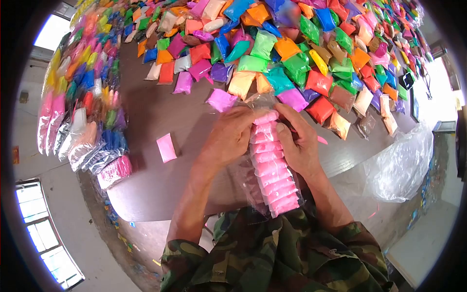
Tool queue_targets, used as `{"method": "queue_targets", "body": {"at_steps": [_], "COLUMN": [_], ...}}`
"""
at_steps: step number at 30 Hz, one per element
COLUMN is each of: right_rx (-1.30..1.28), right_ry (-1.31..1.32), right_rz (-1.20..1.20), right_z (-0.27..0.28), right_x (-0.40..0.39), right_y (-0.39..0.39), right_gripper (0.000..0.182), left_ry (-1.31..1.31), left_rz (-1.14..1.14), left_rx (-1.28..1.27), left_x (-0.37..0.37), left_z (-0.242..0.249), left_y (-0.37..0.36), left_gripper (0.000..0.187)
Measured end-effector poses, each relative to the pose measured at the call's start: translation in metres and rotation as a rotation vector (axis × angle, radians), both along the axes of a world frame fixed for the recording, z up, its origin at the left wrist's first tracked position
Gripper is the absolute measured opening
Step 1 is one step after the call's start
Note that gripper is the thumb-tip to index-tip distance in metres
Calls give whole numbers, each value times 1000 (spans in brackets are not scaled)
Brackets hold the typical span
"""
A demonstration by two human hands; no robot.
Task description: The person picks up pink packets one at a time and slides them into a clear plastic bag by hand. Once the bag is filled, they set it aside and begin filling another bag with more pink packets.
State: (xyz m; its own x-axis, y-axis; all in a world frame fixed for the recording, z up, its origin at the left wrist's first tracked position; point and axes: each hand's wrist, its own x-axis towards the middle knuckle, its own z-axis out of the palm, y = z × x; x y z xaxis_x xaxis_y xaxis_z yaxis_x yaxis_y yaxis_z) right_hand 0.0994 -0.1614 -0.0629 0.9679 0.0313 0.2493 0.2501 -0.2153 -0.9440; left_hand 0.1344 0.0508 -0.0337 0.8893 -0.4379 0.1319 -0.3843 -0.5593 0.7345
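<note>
A long clear plastic bag holds a stack of several small pink packets point(273, 168) in a row, slanting from the table edge toward the camouflage sleeves. My left hand point(228, 134) is closed at the bag's upper left, its fingers curled around the clear plastic near the top. On the other side, my right hand point(300, 143) grips the upper right of the bag, thumb against the pink packets and fingers reaching over the top. Some fingertips are hidden behind the plastic. One loose pink packet point(166, 148) lies on the table to the left of my left hand.
A wide pile of colored packets point(253, 63) covers the far side of the brown table point(146, 107). Filled clear bags of packets point(82, 112) are stacked along the left edge, with a pink bundle point(115, 173) nearest. A crumpled clear plastic bag point(404, 165) sits at the right.
</note>
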Motion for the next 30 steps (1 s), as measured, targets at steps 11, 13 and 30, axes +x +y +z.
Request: {"method": "queue_targets", "body": {"at_steps": [11,13,30], "right_rx": [48,44,52], "right_ry": [-4,12,28], "right_rz": [-14,-25,-20], "right_z": [-2,-2,-2], "right_x": [-1,-3,-3], "right_y": [2,1,2], "right_gripper": [37,37,36], "left_ry": [-100,-77,224], "left_rz": [166,246,702], "left_rx": [-120,-101,30], "left_x": [-14,-22,-91], "left_z": [0,12,4], "left_y": [8,12,176], "left_gripper": [35,34,50]}}
